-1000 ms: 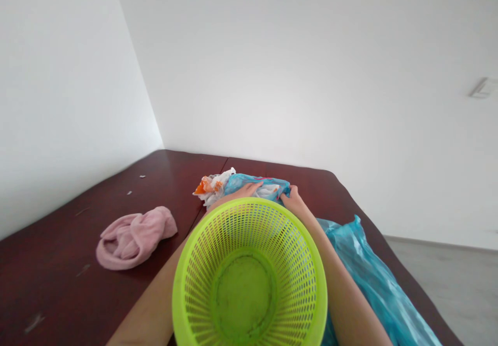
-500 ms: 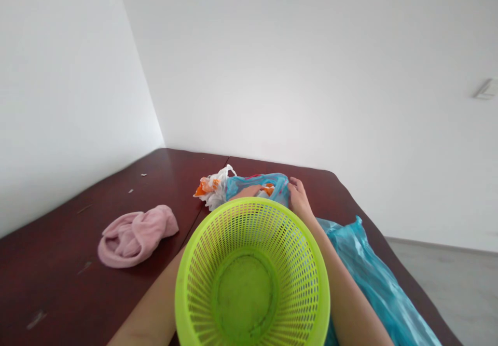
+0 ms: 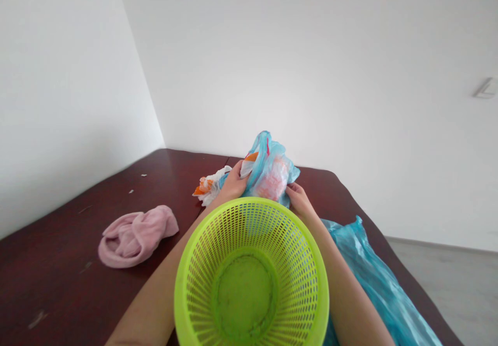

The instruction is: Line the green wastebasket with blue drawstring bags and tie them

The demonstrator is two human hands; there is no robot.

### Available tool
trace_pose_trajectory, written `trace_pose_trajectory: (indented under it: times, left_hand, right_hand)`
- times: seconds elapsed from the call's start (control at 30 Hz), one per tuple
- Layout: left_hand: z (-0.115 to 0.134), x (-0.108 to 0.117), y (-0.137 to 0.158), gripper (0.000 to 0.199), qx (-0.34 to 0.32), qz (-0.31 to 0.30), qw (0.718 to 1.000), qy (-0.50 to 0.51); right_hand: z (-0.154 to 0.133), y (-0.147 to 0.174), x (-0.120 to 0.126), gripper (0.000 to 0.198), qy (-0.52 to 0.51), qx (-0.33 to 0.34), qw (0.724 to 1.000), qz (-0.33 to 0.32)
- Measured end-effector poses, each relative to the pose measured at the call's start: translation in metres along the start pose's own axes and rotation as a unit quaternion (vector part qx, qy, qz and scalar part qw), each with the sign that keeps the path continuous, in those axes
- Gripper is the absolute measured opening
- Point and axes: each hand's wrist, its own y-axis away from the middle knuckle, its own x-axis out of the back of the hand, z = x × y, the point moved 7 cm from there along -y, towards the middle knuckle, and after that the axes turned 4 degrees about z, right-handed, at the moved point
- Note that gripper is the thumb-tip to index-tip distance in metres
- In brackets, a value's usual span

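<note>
Beyond the green basket, a light-blue plastic bag (image 3: 268, 164) is lifted off the table, with something pinkish and white showing through its side. My left hand (image 3: 235, 181) is closed at its left edge, gripping a white and orange plastic bag (image 3: 249, 166) at the blue bag's mouth. At the lower right corner, my right hand (image 3: 299, 197) pinches the blue bag. The lime-green slotted basket (image 3: 249, 294) faces me between my forearms and hides part of the bag's underside. Another crumpled white and orange bag (image 3: 210, 185) lies left of my left hand.
A folded pink cloth (image 3: 138, 236) lies on the left of the dark red table (image 3: 70, 263). A long blue plastic bag (image 3: 373, 273) stretches along the right edge. White walls stand behind and to the left.
The light-blue bag has been raised and tipped up from the table. My left hand has come into sight at its left side. The basket and cloth stay in place.
</note>
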Motion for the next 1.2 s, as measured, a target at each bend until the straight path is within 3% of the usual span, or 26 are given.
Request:
trace_pose_trajectory:
  times: [0.1,0.17,0.3,0.43,0.6,0.67,0.73,0.8,0.87,0.97,1.1,1.2]
  left_hand:
    - [0.009,0.015,-0.004,0.050,0.011,0.062,0.997,0.042]
    - [0.017,0.033,-0.007,0.050,-0.007,0.130,0.991,0.035]
    - [0.039,0.076,-0.010,0.050,-0.086,0.251,0.964,0.008]
    - [0.046,0.105,-0.011,0.056,-0.113,0.310,0.936,0.124]
    - [0.036,0.114,-0.013,0.063,-0.121,0.349,0.914,0.166]
    - [0.023,0.108,-0.013,0.062,-0.091,0.352,0.923,0.127]
    - [0.010,0.097,-0.012,0.057,-0.067,0.334,0.940,0.015]
    - [-0.002,0.078,-0.012,0.050,-0.057,0.255,0.955,-0.144]
    - [-0.018,0.057,-0.011,0.044,-0.047,0.144,0.954,-0.259]
    - [-0.045,0.036,-0.005,0.043,-0.006,0.033,0.947,-0.319]
    - [-0.062,0.026,-0.002,0.058,0.051,-0.022,0.929,-0.366]
    - [-0.048,0.024,-0.002,0.080,0.051,-0.026,0.920,-0.388]
  right_hand:
    - [-0.013,-0.010,0.020,0.042,-0.011,0.043,0.996,0.080]
    - [-0.027,-0.014,0.044,0.043,-0.029,0.090,0.981,0.170]
    - [-0.061,-0.008,0.101,0.035,-0.064,0.189,0.910,0.365]
    - [-0.091,0.004,0.137,0.033,-0.073,0.257,0.852,0.450]
    - [-0.128,0.036,0.136,0.023,-0.062,0.358,0.805,0.469]
    - [-0.144,0.058,0.122,0.021,-0.046,0.418,0.777,0.468]
    - [-0.158,0.076,0.104,0.021,-0.026,0.464,0.762,0.452]
    - [-0.167,0.088,0.084,0.020,-0.010,0.486,0.769,0.414]
    - [-0.169,0.090,0.068,0.021,-0.003,0.474,0.797,0.374]
    - [-0.161,0.079,0.053,0.028,-0.006,0.409,0.852,0.326]
    - [-0.146,0.058,0.044,0.040,-0.003,0.316,0.917,0.243]
    - [-0.140,0.053,0.038,0.046,0.026,0.271,0.941,0.201]
